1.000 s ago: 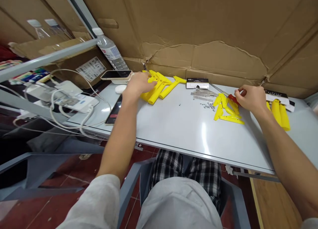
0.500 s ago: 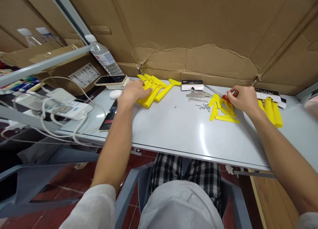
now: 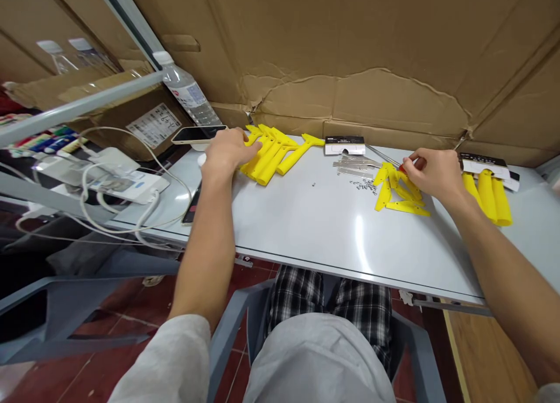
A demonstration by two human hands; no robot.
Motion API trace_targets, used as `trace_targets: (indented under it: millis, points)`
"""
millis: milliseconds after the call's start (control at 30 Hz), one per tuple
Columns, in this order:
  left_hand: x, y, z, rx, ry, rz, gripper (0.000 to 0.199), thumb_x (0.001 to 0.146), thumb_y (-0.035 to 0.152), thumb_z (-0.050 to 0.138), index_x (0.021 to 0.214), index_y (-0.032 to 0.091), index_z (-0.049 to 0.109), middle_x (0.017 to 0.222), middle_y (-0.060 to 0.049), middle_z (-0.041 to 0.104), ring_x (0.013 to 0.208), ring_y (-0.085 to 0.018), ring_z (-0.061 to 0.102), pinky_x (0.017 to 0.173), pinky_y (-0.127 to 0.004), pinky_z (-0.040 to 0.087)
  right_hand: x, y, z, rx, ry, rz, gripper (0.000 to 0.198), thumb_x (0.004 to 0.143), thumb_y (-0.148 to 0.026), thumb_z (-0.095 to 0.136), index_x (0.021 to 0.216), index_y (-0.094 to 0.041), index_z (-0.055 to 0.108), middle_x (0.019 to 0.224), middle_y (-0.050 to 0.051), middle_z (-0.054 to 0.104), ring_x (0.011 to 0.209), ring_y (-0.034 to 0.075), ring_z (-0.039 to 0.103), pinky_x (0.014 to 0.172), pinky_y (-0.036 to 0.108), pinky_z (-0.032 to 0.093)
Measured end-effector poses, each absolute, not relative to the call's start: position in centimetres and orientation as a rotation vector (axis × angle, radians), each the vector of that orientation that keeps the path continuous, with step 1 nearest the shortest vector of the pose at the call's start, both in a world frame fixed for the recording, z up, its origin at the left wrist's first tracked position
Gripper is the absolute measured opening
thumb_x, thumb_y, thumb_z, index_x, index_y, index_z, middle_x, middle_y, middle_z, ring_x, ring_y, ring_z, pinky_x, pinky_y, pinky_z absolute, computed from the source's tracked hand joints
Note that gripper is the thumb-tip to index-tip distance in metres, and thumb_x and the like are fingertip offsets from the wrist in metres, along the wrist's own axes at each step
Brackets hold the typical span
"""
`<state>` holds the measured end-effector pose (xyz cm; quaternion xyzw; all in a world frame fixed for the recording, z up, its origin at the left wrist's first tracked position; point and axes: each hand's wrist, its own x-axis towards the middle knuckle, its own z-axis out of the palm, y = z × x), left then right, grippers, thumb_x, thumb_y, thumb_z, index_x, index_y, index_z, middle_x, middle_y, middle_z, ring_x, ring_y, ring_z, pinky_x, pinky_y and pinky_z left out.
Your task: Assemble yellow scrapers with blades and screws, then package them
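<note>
My left hand rests against the left side of a row of yellow scraper handles, its thumb apart from the fingers and pointing at them. Some of its fingers are hidden behind the hand. My right hand is closed around the red handle of a screwdriver, mostly covered by the fingers; a thin metal shaft runs back to the left. Beneath and beside it lie flat yellow plastic pieces. Small screws and thin metal blades are left of those pieces.
A black-and-white packet stands at the back. More yellow handles lie at right beside another packet. At left are a phone, a water bottle and a power strip with cables. Cardboard backs the table.
The view has shifted slightly. My left hand has drawn back a little to the left from the scraper handles. My right hand stays at the screwdriver.
</note>
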<state>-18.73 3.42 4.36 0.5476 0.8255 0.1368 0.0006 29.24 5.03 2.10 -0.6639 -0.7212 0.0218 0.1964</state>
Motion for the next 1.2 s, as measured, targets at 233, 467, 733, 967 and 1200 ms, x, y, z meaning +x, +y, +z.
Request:
trace_targets:
  millis: [233,467,733,967,1200]
  points:
    - [-13.1,3.5,3.6,2.101,2.377,0.545,0.049,0.098,0.053,0.056,0.129,0.018,0.072,0.133,-0.020,0.074,0.123,-0.038,0.068,0.104,-0.051,0.053,28.9,5.0,2.1,-1.872,-2.033,0.058,0.042,0.094,-0.050,0.053,0.108,-0.018,0.078,0.095,0.006,0.071,0.080,0.010,0.056,0.092,0.028,0.045]
    - [-9.5,3.4,1.7,2.264,2.204,0.429,0.052,0.094,0.052,0.062,0.132,0.019,0.069,0.128,-0.019,0.076,0.117,-0.041,0.069,0.093,-0.051,0.055,29.1,5.4,1.6,-1.873,-2.068,-0.025,0.041,0.093,-0.051,0.054,0.106,-0.021,0.077,0.093,0.004,0.071,0.080,0.011,0.057,0.088,0.028,0.045]
    - [-10.1,3.8,1.0,2.263,2.209,0.272,0.051,0.094,0.043,0.059,0.138,0.020,0.065,0.130,-0.022,0.074,0.121,-0.045,0.068,0.094,-0.055,0.054,29.0,5.2,1.6,-1.857,-2.086,-0.007,0.044,0.095,-0.052,0.052,0.109,-0.019,0.077,0.097,0.007,0.071,0.082,0.011,0.057,0.094,0.030,0.046]
    - [-9.7,4.1,1.1,2.310,2.114,0.446,0.047,0.094,0.038,0.055,0.135,0.016,0.064,0.123,-0.020,0.073,0.117,-0.041,0.068,0.099,-0.051,0.052,28.4,4.9,1.7,-1.854,-2.086,-0.014,0.047,0.092,-0.051,0.051,0.109,-0.016,0.079,0.097,0.008,0.072,0.079,0.007,0.054,0.082,0.022,0.036]
    - [-6.9,2.7,2.0,2.369,1.968,0.839,0.023,0.099,0.039,0.054,0.110,0.021,0.061,0.113,-0.013,0.070,0.110,-0.030,0.066,0.099,-0.043,0.051,27.6,4.3,1.6,-1.810,-2.123,0.040,0.045,0.094,-0.049,0.048,0.104,-0.017,0.077,0.092,0.005,0.071,0.069,0.003,0.043,0.078,0.019,0.027]
